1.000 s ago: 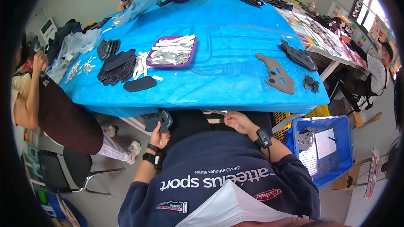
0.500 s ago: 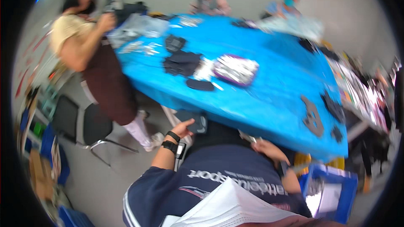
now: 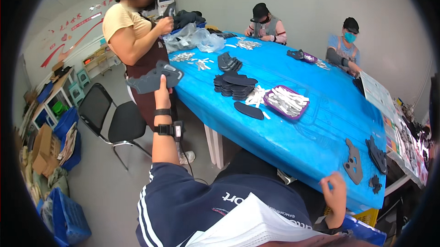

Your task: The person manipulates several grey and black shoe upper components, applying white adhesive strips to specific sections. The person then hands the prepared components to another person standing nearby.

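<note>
My left hand is raised at arm's length, left of the table, gripping a dark grey moulded pad with lighter grey marks at one end. Its thumb lies on the pad's face, while the other fingers are mostly hidden behind it. Beside the table's near right edge, my right hand is lifted with loosely bent fingers apart, and nothing shows in it. On the blue-covered table are a stack of black oval pads, a single oval pad and a purple basket of white strips.
A co-worker in a brown apron stands just beyond my left hand; two people sit across the table. Grey cut pieces lie at the right end. A black chair stands left, blue crates behind it.
My left hand has gone from my lap up and forward with the pad. My right hand has moved right, and the pale object at its fingers no longer shows there. The view has shifted.
</note>
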A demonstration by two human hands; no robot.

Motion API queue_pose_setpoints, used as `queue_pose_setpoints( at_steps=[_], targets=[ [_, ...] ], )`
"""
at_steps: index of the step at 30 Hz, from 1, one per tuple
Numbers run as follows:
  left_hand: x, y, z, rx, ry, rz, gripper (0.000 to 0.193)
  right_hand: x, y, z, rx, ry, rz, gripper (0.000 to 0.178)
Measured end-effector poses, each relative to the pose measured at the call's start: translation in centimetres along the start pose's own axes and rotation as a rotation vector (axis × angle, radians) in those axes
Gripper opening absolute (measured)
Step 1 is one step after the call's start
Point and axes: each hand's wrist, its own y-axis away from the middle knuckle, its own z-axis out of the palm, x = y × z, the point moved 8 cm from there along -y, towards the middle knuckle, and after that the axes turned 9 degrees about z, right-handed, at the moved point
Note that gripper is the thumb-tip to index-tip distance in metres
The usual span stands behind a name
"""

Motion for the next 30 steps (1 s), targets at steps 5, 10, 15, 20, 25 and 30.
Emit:
queue_pose_setpoints(
  at_steps=[5, 10, 15, 20, 25, 30],
  targets=[
    [1.2, 0.5, -2.0, 0.092, -0.241, 0.018, 0.026, 1.2, 0.4, 1.9, -0.234, -0.362, 0.139, 0.016],
    [0.7, 4.1, 1.2, -0.106, 0.247, -0.047, 0.021, -1.4, -0.3, 0.0, -0.379, -1.737, -0.136, 0.021],
    [-3.0, 9.8, 5.0, -0.165, 0.571, -0.409, 0.012, -3.9, -2.9, 4.0, -0.441, -0.41, -0.099, 0.019],
    [-2.4, 13.7, 9.9, -0.402, 0.705, -0.493, 0.014, -6.6, -3.7, 6.0, -0.494, -0.231, -0.162, 0.019],
    [-2.2, 17.5, 12.8, -0.488, 0.792, -0.565, 0.038, -8.1, -3.9, 7.4, -0.801, -0.984, -0.087, 0.014],
    [-1.4, 22.2, 14.8, -0.712, 0.914, -0.682, 0.026, -7.4, -5.0, 8.0, -0.414, -0.045, -0.141, 0.015]
  ],
)
